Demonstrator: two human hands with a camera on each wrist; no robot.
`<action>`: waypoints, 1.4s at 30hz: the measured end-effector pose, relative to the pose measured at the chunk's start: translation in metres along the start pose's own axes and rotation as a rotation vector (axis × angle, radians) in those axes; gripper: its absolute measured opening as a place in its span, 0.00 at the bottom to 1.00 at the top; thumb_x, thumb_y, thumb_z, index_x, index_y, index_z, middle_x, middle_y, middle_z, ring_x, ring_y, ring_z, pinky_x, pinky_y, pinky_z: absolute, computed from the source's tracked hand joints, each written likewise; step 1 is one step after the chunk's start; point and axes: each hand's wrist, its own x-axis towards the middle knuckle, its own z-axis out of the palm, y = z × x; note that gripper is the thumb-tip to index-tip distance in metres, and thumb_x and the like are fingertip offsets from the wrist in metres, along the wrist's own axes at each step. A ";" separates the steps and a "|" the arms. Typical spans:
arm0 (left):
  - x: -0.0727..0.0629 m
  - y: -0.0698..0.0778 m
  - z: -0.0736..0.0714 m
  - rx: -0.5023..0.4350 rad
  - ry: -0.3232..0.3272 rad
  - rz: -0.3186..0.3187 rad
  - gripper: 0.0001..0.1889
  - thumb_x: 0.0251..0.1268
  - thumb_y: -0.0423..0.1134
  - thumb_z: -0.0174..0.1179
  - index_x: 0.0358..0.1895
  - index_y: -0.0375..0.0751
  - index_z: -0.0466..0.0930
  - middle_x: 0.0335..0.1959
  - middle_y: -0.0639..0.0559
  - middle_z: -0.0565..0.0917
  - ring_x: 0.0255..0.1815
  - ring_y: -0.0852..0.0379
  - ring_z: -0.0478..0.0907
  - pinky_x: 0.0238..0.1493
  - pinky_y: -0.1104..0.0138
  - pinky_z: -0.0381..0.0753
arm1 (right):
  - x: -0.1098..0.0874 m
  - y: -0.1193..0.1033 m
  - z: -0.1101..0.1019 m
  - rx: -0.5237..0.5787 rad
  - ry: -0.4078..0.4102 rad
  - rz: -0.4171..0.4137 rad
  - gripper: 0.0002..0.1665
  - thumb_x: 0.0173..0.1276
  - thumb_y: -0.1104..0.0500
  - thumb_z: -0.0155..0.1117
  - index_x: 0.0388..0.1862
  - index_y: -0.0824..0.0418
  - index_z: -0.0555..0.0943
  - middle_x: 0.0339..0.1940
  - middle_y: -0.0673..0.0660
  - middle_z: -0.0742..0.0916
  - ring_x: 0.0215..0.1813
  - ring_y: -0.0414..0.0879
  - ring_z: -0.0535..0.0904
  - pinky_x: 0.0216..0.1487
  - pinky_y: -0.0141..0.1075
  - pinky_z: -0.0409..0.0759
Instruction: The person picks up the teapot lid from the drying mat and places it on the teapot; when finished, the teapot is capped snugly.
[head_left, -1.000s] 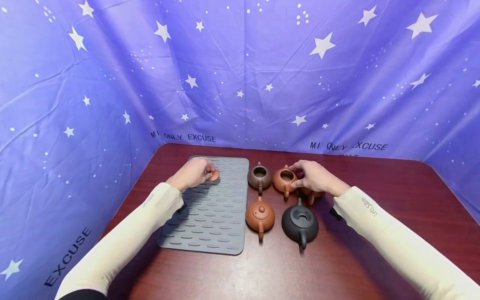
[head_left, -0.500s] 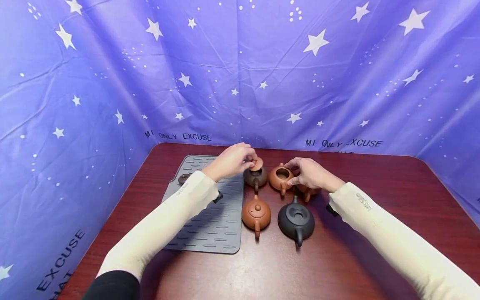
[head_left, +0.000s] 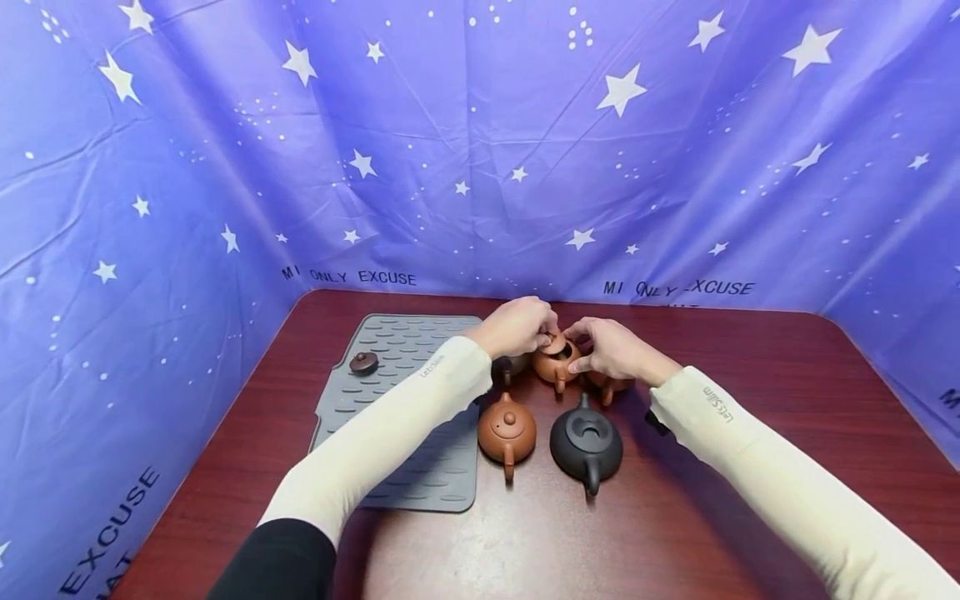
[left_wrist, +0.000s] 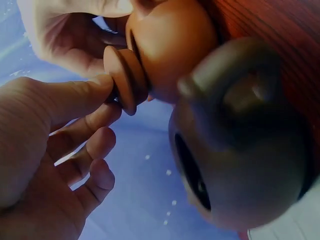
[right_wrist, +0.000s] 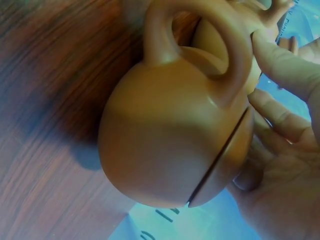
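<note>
My left hand (head_left: 521, 325) pinches the knob of a reddish-brown teapot lid (left_wrist: 120, 77) between thumb and fingers. The lid is tilted at the mouth of an orange-brown teapot (left_wrist: 175, 47), part of the opening showing beside it. My right hand (head_left: 617, 348) holds that teapot's body from the right, thumb near the handle side and fingers at the back. Close under the right palm sits another orange-brown teapot (right_wrist: 155, 135), its lid on. Below the left hand stands a dark brown teapot (left_wrist: 250, 165) with an uncovered mouth, mostly hidden in the head view.
A grey ribbed mat (head_left: 427, 483) lies on the left of the red-brown table (head_left: 540, 542), with a dark brown lid (head_left: 363, 362) on it. In front stand a lidded orange-brown teapot (head_left: 507, 437) and a lidded black teapot (head_left: 587, 450). A starry curtain (head_left: 420, 167) encloses the table.
The left hand has carried the lid rightward from above the mat, past the dark brown teapot, to the orange-brown teapot's mouth. The right hand has kept its hold on that teapot.
</note>
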 end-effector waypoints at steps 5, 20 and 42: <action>0.006 0.004 0.003 -0.031 -0.015 -0.035 0.05 0.59 0.37 0.65 0.37 0.49 0.86 0.36 0.60 0.81 0.41 0.60 0.74 0.44 0.70 0.72 | 0.001 -0.001 0.001 -0.020 0.006 -0.020 0.32 0.51 0.59 0.76 0.53 0.70 0.77 0.48 0.62 0.83 0.49 0.56 0.78 0.52 0.48 0.73; 0.011 0.013 0.007 0.010 -0.063 -0.038 0.07 0.59 0.38 0.65 0.41 0.47 0.85 0.38 0.58 0.82 0.41 0.61 0.76 0.44 0.69 0.74 | -0.001 -0.003 0.000 0.020 -0.007 0.008 0.28 0.53 0.59 0.75 0.51 0.68 0.77 0.47 0.61 0.82 0.49 0.56 0.79 0.51 0.47 0.74; -0.143 -0.078 -0.054 -0.061 0.148 -0.211 0.12 0.58 0.40 0.66 0.45 0.42 0.81 0.38 0.53 0.80 0.42 0.54 0.76 0.46 0.59 0.74 | -0.002 -0.024 -0.005 -0.021 0.079 -0.069 0.34 0.56 0.57 0.73 0.60 0.66 0.74 0.56 0.63 0.78 0.60 0.58 0.72 0.59 0.52 0.67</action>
